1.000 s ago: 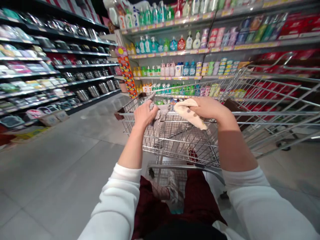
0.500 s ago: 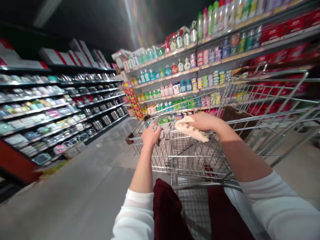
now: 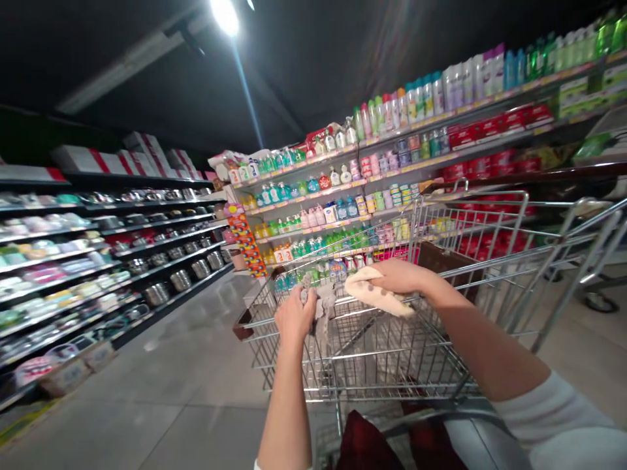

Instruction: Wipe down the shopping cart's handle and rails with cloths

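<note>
Cloth (image 3: 375, 295), spotted cream, sits gripped in the right hand (image 3: 398, 277); the left hand (image 3: 294, 318) holds, seemingly, grey fabric (image 3: 323, 305).

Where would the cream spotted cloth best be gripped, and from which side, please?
Probably by the tapered lower end of the cream spotted cloth, pinched from the near side: that end sticks out below the right hand, which covers part of the upper edge.

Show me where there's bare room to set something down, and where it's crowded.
Bare floor lies between the pot shelves and the shopping cart. It's crowded at the cart's near side, where the left hand holds a grey cloth and the right hand a spotted cream cloth; the bottle shelves beyond are packed.
</note>
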A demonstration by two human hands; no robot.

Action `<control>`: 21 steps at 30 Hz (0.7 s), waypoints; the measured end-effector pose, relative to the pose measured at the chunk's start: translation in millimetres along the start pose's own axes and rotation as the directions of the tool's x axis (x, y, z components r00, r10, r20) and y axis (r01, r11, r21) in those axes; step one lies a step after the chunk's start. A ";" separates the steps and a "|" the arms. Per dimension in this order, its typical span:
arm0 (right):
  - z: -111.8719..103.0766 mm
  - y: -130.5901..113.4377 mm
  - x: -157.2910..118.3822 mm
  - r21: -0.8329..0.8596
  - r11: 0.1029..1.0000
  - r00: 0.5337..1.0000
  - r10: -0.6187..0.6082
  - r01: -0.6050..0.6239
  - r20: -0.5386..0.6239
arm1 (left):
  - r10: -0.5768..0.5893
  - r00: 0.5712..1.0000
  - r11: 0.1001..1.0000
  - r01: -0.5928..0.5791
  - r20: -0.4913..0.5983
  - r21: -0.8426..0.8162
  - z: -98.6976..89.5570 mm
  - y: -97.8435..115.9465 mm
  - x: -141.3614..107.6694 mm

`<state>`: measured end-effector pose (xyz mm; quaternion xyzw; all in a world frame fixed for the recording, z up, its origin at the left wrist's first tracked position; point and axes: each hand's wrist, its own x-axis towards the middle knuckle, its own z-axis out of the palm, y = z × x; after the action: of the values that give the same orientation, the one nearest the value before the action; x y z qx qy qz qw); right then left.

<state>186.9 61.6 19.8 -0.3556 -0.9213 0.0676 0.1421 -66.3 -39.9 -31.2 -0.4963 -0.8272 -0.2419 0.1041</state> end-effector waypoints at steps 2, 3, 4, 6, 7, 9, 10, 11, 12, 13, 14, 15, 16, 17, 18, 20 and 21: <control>-1.9 3.8 -0.8 0.015 0.999 0.999 0.038 -0.038 0.015 | 0.007 1.000 1.000 -0.007 0.003 0.003 0.4 3.7 -2.0; -2.8 6.0 -1.1 0.020 0.998 0.998 0.055 -0.055 0.026 | 0.010 1.000 1.000 -0.010 0.004 -0.001 0.7 5.8 -3.0; -3.7 8.3 -1.2 0.026 0.997 0.997 0.069 -0.070 0.029 | 0.013 1.000 1.000 -0.013 0.003 -0.006 1.1 7.9 -3.9; -5.7 12.6 -0.7 0.026 0.996 0.996 0.086 -0.087 0.035 | 0.022 1.000 1.000 -0.022 -0.002 -0.017 1.8 11.6 -5.2; -6.8 14.4 0.0 0.018 0.995 0.995 0.098 -0.099 0.033 | 0.032 0.999 0.999 -0.033 -0.013 -0.023 2.2 13.0 -5.5; -9.1 16.6 2.3 -0.006 0.993 0.993 0.118 -0.118 0.028 | 0.055 0.997 0.998 -0.057 -0.051 -0.034 2.7 14.4 -5.6; -10.2 17.0 3.8 -0.016 0.993 0.993 0.118 -0.118 0.030 | 0.064 0.996 0.997 -0.067 -0.066 -0.037 2.7 14.6 -5.3; -11.3 17.2 5.6 -0.025 0.994 0.993 0.112 -0.111 0.040 | 0.074 0.995 0.996 -0.077 -0.072 -0.038 2.5 14.6 -4.9; -12.4 17.1 7.4 -0.029 0.995 0.994 0.099 -0.098 0.052 | 0.080 0.995 0.996 -0.082 -0.067 -0.039 2.1 14.5 -4.4; -13.4 17.0 9.3 -0.032 0.996 0.995 0.085 -0.083 0.059 | 0.083 0.995 0.996 -0.085 -0.055 -0.040 1.6 14.5 -3.8; -14.3 16.9 11.1 -0.034 0.997 0.995 0.076 -0.074 0.061 | 0.085 0.995 0.995 -0.087 -0.041 -0.043 0.9 14.7 -3.1; -15.1 16.9 12.8 -0.035 0.997 0.995 0.075 -0.073 0.060 | 0.086 0.996 0.995 -0.088 -0.032 -0.046 0.2 15.0 -2.6; -15.9 17.0 14.3 -0.036 0.997 0.995 0.077 -0.075 0.062 | 0.087 0.996 0.995 -0.088 -0.030 -0.051 -0.4 15.3 -2.2; -16.6 17.2 15.4 -0.034 0.997 0.995 0.077 -0.075 0.064 | 0.087 0.996 0.994 -0.088 -0.032 -0.057 -0.7 15.5 -1.8; -17.2 17.4 16.3 -0.033 0.997 0.995 0.072 -0.070 0.070 | 0.088 0.995 0.994 -0.090 -0.036 -0.065 -0.5 15.5 -1.4; -17.9 18.2 17.0 -0.041 0.998 0.996 0.054 -0.051 0.072 | 0.092 0.995 0.991 -0.096 -0.037 -0.095 1.6 14.4 -0.1; -18.0 19.0 17.0 -0.054 0.998 0.997 0.048 -0.045 0.063 | 0.089 0.995 0.988 -0.093 -0.040 -0.121 3.6 13.3 1.1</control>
<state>192.6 87.5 36.2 -0.3783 -0.9183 0.0581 0.1014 -55.0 -32.1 -29.9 -0.5348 -0.7853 -0.2960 0.0985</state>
